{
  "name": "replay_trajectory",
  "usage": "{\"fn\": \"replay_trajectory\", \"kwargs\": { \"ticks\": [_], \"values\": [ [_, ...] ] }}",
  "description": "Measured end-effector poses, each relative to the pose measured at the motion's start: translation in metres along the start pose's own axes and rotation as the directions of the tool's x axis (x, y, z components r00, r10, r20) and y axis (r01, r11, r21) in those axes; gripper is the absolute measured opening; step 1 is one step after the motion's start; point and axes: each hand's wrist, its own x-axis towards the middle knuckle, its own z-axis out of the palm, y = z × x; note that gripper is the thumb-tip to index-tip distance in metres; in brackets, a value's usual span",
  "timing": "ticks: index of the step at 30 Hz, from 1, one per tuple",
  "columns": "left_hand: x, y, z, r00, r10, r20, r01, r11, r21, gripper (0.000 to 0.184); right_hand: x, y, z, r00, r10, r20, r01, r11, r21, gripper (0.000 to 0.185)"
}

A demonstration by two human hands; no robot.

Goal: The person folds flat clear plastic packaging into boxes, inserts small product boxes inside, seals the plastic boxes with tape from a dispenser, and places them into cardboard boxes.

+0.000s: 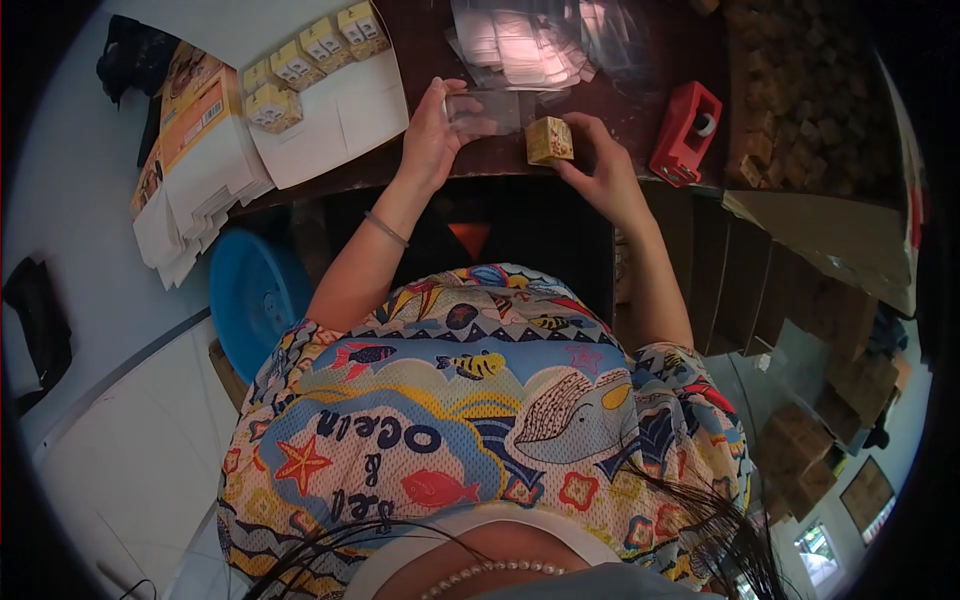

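Near the table's front edge, my left hand (432, 135) holds a clear plastic sleeve (485, 112) that extends to the right from its fingers. To the right of the sleeve, my right hand (603, 172) grips a small yellow box (550, 141) between thumb and fingers. The box and the sleeve are close to each other; a small gap seems to lie between them. A pile of clear sleeves (520, 50) lies on the dark table (430, 25) beyond my hands.
At the left, several small yellow boxes (322, 45) stand in rows on white card (340, 125), beside stacked flat cartons (205, 150). A red tape dispenser (686, 135) is at the right, before a large box of small brown blocks (800, 95). A blue basin (255, 300) sits below left.
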Motion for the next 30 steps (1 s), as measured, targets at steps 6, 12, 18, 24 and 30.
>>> {"fn": "replay_trajectory", "kwargs": {
  "ticks": [6, 12, 18, 24, 30],
  "values": [
    [0.001, -0.003, -0.003, 1.000, 0.012, 0.010, -0.012, 0.999, -0.045, 0.046, 0.002, -0.022, 0.006, 0.993, 0.100, -0.067, -0.061, 0.896, 0.440, 0.049],
    [-0.002, 0.001, -0.001, 1.000, 0.003, 0.027, -0.001, 0.998, -0.058, 0.045, 0.003, -0.038, 0.006, 0.986, 0.148, -0.080, -0.059, 0.749, 0.660, 0.049],
    [-0.003, 0.001, -0.010, 0.985, 0.054, 0.166, -0.048, 0.998, -0.041, 0.043, 0.006, -0.027, 0.027, 0.972, 0.167, -0.167, -0.058, 0.852, 0.520, 0.050],
    [-0.009, -0.018, 0.001, 0.960, 0.237, 0.147, -0.257, 0.957, 0.132, 0.037, 0.000, -0.024, 0.059, 0.930, 0.063, -0.363, 0.048, 0.956, 0.288, 0.065],
    [-0.010, -0.020, 0.001, 0.949, 0.255, 0.184, -0.279, 0.953, 0.121, 0.036, -0.004, -0.020, 0.067, 0.919, 0.135, -0.371, 0.120, 0.800, 0.588, 0.068]
  ]
}}
